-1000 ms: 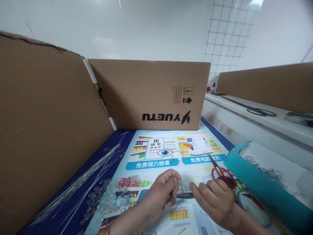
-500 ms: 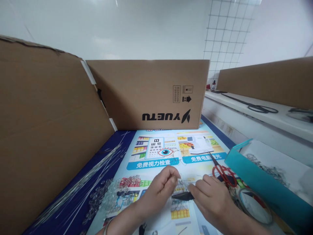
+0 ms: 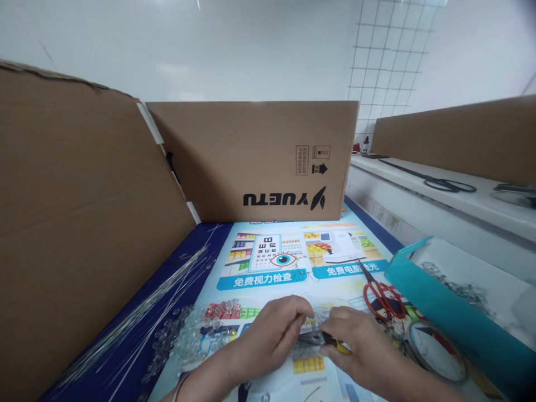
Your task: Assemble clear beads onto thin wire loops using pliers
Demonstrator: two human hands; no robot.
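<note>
Pliers with dark jaws and a yellow handle are gripped in my right hand, their tips pointing left. My left hand is closed in a pinch, its fingertips close to the jaws. Fine wire shows between the two hands, and it seems to run into the left fingertips; its exact hold is hidden. Left of my left hand lies a spread of clear beads. Beyond my right hand rest red-handled scissors, and beside them a round coil of wire.
A teal box with a tangle of wire pieces stands at the right. Long straight wires lie at the left. Cardboard panels wall the back and left side. A white ledge at right carries black scissors.
My right hand has turned and opened around the pliers, so the yellow handle now shows and the jaws are nearer the left fingertips. My left hand has shifted slightly right and down.
</note>
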